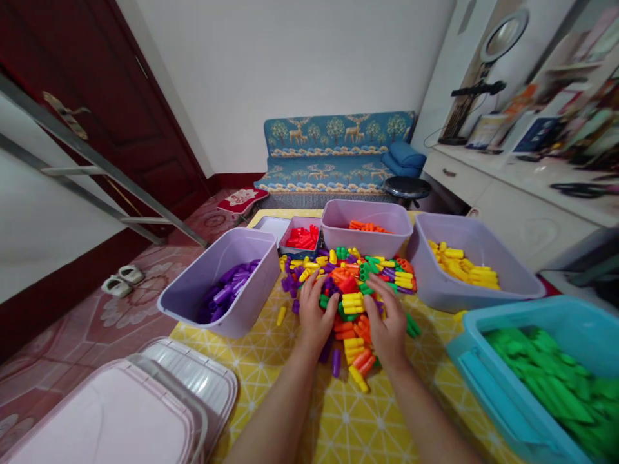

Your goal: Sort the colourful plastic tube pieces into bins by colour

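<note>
A heap of mixed plastic toy pieces (345, 283) in yellow, orange, red, green and purple lies on the yellow patterned tablecloth (271, 386). My left hand (315, 312) rests over the left side of the heap, its fingers apart. On the opposite side my right hand (388, 321) has its fingers spread over the pieces. Between my two hands sits a block of yellow pieces (353, 303), close to the right thumb. Whether either hand touches it, I cannot tell. Orange pieces (344, 330) and a purple piece (336, 363) lie nearer to me.
Around the heap stand a lilac bin of purple pieces (261, 290), a small box of red ones (285, 248), a lilac bin of orange (367, 243), one of yellow (449, 295) and a blue bin of green (503, 386). Lids (111, 412) lie front left.
</note>
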### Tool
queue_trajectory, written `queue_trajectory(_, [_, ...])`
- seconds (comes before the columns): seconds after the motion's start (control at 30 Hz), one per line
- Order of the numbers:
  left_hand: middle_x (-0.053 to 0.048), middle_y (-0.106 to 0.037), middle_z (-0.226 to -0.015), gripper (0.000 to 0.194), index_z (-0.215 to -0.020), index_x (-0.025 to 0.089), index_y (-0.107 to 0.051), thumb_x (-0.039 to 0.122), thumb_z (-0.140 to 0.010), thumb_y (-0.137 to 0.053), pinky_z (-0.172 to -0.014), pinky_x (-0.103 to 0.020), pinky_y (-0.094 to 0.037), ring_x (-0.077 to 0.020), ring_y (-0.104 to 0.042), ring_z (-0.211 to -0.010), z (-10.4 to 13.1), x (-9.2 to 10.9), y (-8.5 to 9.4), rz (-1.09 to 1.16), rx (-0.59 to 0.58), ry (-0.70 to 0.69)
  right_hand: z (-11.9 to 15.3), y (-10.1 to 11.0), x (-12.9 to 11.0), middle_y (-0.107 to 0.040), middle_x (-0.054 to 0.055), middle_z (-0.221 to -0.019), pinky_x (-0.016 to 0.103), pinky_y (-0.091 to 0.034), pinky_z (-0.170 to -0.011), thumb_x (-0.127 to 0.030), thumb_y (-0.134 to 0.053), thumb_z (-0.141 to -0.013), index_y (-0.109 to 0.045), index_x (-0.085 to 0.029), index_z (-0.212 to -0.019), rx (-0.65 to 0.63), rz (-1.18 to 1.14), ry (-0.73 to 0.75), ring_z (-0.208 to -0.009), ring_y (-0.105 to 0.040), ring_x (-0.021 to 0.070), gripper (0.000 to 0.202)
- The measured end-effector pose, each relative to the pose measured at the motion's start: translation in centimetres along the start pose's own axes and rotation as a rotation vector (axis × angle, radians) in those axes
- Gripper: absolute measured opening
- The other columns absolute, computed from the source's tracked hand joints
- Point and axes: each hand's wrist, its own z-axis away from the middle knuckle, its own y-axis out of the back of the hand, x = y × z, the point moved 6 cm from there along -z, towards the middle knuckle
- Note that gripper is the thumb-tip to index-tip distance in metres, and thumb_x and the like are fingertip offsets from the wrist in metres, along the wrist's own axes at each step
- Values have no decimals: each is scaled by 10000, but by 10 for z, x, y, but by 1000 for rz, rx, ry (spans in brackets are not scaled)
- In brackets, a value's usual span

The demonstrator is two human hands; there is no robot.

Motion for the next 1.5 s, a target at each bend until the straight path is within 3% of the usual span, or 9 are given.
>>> queue_trajectory(0.1, [-99, -473, -1369, 355, -1213, 221, -565, 241, -858, -552, -1070, -438, -353, -233, -423, -1284, 1, -3, 1, 6, -15, -13, -18, 0, 20, -552, 130, -1291, 486, -378, -1034, -329, -496, -863, -499, -185, -1287, 48, 161, -14, -1217, -489, 248, 447])
queue_trajectory(0.2, [-92, -461, -1382, 322, -1157, 224, -612, 262, -839, -584, -1076, -458, -342, -246, -404, -1296, 0, 0, 0, -36, -50, -52, -30, -12, 39, -497, 159, -1356, 501, -354, -1045, -361, -534, -819, -415, -151, -1371, -113, 319, -23, -1259, -441, 274, 603])
queue_trajectory(0.4, [-66, -408, -1441, 326, -1161, 254, -630, 299, -842, -586, -1106, -487, -290, -262, -313, -1360, 2, 4, -5, -98, -136, -77, -24, -16, 52, -673, 122, -1082, 455, -456, -909, -342, -526, -818, -600, -167, -1215, -252, 479, -62, -1025, -567, 276, 440])
queue_trajectory(0.73, [-57, -377, -1460, 315, -1156, 272, -643, 300, -849, -583, -1116, -490, -273, -272, -279, -1376, 5, 2, -8, -125, -155, -86, -30, 37, 4, -665, 54, -824, 342, -475, -768, -424, -625, -800, -675, -159, -856, 227, 198, -79, -783, -593, 198, 275])
queue_trajectory(0.87, [-58, -395, -1444, 303, -1140, 273, -651, 293, -843, -593, -1109, -504, -285, -279, -298, -1364, 5, 1, -8, -108, -133, -104, -31, 73, -19, -591, -26, -677, 256, -443, -588, -356, -613, -824, -604, -161, -840, 680, -260, -188, -583, -537, 113, 196])
queue_trajectory(0.97, [-61, -405, -1435, 292, -1130, 270, -656, 293, -847, -588, -1107, -510, -290, -276, -312, -1355, 5, 1, -8, -100, -120, -116, -34, 93, -20, -615, -19, -735, 278, -463, -635, -298, -608, -824, -558, -196, -794, 855, -571, -145, -632, -577, 117, 117])
queue_trajectory(1.13, [-63, -414, -1429, 281, -1112, 269, -664, 296, -842, -595, -1105, -515, -295, -280, -329, -1348, 6, 1, -7, -87, -108, -117, -33, 112, 2, -629, 41, -1112, 340, -497, -754, -402, -432, -905, -570, -243, -847, 928, -787, -298, -990, -620, 167, 218])
queue_trajectory(1.3, [-69, -445, -1405, 248, -1074, 257, -678, 289, -842, -598, -1095, -511, -310, -281, -344, -1337, 6, 1, -7, -67, -112, -108, -32, 96, 11, -637, 57, -1104, 316, -482, -684, -472, -404, -880, -582, -223, -1015, 762, -693, -398, -896, -633, 172, 334])
queue_trajectory(1.5, [-77, -477, -1370, 236, -1051, 246, -676, 232, -829, -599, -1083, -516, -325, -279, -368, -1320, 5, 4, -5, -31, -101, -114, -37, 31, 17, -697, 52, -874, 309, -457, -682, -341, -584, -745, -689, -203, -839, -139, 123, -348, -761, -623, 198, 196])
